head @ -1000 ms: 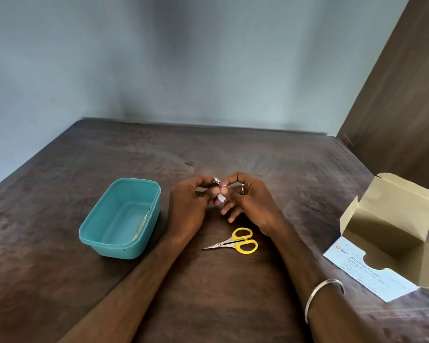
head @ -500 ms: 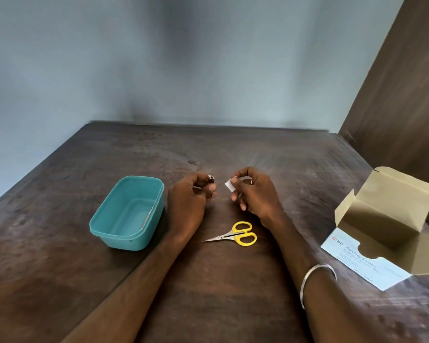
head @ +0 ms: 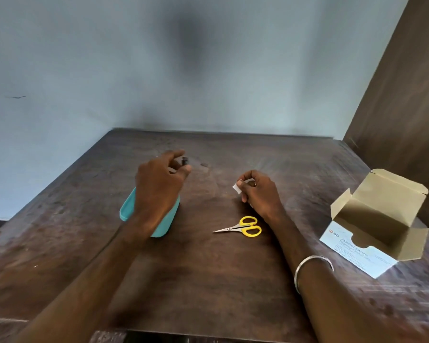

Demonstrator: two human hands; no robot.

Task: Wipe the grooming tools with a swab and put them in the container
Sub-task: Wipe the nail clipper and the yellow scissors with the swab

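The small yellow-handled steel scissors [head: 243, 227] lie flat on the dark wooden table [head: 208, 280], closed blades pointing left, loops right. The right hand [head: 259, 191] beyond them pinches a small white swab [head: 237, 188] in curled fingers. The left hand [head: 159, 184], over the teal plastic container [head: 167, 222], pinches a small dark grooming tool [head: 185, 160], too blurred to identify.

arms: bare, no sleeves | right wrist: plain silver bangle [head: 312, 266]
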